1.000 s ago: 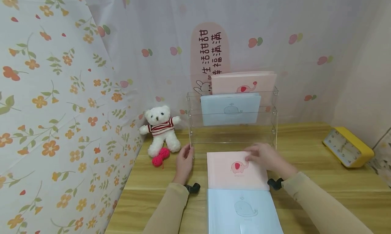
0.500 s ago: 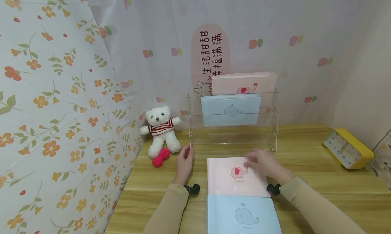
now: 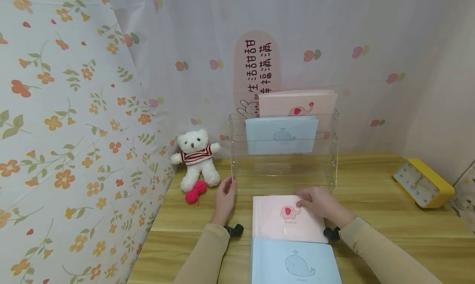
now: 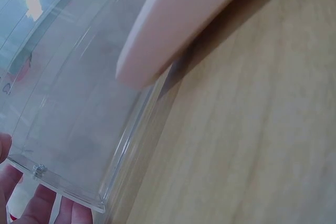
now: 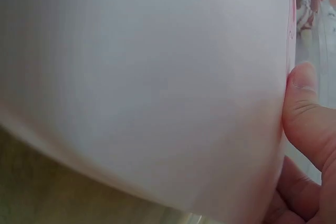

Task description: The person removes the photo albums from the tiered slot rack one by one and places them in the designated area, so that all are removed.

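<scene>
My left hand [image 3: 224, 197] grips the left side panel of a clear tiered acrylic rack [image 3: 283, 166], thumb on one face and fingers on the other in the left wrist view. My right hand [image 3: 320, 203] pinches a pink book [image 3: 269, 218] with an elephant on its cover at the upper right edge. In the right wrist view the thumb [image 5: 304, 114] lies on the cover side, fingers behind. One edge of the pink book [image 4: 163, 30] stands above the table in the left wrist view. Below it is a light blue whale book [image 3: 271, 263], partly out of frame.
Another blue whale book [image 3: 259, 137] stands in a middle tier, and a pink elephant book [image 3: 274, 102] behind it at the top. Left of the rack sit a white teddy bear [image 3: 200, 170] and a pink yarn bundle [image 3: 196, 192]. A yellow clock [image 3: 424, 183] stands far right.
The pink book and my right hand have moved slightly toward me, and the lower blue book has shifted the same way. My left hand keeps its hold on the rack. The view tilts a little.
</scene>
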Demonstrator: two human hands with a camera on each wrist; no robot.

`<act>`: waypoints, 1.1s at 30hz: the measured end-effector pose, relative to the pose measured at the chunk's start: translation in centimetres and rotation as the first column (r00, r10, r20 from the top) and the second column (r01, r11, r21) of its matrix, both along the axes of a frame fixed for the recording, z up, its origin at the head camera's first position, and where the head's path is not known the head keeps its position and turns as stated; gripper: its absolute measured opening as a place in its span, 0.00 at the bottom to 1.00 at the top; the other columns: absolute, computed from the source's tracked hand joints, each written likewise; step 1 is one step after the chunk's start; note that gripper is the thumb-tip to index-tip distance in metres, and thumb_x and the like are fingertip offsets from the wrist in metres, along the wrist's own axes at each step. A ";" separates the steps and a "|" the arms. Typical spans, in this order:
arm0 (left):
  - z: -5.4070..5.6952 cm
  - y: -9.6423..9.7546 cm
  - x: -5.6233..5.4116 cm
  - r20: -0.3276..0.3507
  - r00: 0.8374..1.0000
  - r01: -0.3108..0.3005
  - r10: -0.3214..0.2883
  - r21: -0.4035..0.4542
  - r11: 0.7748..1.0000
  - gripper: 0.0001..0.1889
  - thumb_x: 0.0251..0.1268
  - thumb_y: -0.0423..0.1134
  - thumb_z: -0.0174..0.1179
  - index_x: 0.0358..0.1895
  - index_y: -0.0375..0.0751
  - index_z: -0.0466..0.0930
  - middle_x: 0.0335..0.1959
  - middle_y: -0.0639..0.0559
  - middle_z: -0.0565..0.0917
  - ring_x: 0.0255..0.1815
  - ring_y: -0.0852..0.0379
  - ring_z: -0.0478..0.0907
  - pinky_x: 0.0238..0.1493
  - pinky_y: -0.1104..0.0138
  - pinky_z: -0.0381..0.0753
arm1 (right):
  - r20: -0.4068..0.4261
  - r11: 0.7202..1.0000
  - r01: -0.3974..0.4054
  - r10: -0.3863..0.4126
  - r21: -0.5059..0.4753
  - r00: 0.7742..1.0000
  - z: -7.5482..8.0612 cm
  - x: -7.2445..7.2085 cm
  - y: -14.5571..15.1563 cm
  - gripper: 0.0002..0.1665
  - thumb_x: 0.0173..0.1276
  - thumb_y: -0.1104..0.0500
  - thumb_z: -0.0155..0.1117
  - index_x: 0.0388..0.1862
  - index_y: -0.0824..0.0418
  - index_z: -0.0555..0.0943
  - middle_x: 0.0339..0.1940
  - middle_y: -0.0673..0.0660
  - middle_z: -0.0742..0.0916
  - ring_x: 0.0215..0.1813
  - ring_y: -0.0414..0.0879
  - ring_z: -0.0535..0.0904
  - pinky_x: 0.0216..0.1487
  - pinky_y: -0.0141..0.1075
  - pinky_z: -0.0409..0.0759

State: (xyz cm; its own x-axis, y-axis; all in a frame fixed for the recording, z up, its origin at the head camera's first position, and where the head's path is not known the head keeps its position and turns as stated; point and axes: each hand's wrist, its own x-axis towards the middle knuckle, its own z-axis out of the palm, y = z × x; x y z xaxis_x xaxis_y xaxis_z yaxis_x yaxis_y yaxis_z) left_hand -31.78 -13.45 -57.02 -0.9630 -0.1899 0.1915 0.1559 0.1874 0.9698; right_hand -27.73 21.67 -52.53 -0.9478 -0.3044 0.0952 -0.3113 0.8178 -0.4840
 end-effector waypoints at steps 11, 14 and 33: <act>-0.4 0.0 -0.2 -0.021 1.000 -0.005 0.006 0.030 1.000 0.19 0.84 0.47 0.65 0.68 0.42 0.86 0.65 0.41 0.89 0.63 0.45 0.85 0.60 0.63 0.83 | 0.045 1.000 -0.013 0.012 0.016 0.999 -0.1 0.6 -0.2 0.23 0.75 0.51 0.77 0.65 0.56 0.90 0.60 0.60 0.93 0.64 0.63 0.89 0.66 0.60 0.86; -0.5 -0.1 -0.2 -0.019 1.000 -0.009 0.009 0.025 1.000 0.20 0.84 0.47 0.64 0.68 0.40 0.85 0.66 0.41 0.89 0.63 0.45 0.86 0.60 0.64 0.83 | 0.049 1.000 -0.022 0.021 0.021 0.999 0.0 0.8 -0.2 0.23 0.75 0.51 0.77 0.65 0.57 0.89 0.59 0.60 0.94 0.62 0.61 0.90 0.65 0.58 0.88; -0.5 0.0 -0.3 -0.015 1.000 -0.006 0.007 0.045 0.999 0.18 0.83 0.46 0.65 0.66 0.41 0.86 0.64 0.42 0.90 0.62 0.46 0.86 0.61 0.62 0.82 | -0.446 0.976 0.043 -0.136 -0.212 0.885 8.1 -0.7 -1.0 0.12 0.77 0.61 0.75 0.54 0.66 0.89 0.50 0.65 0.91 0.52 0.63 0.89 0.54 0.61 0.89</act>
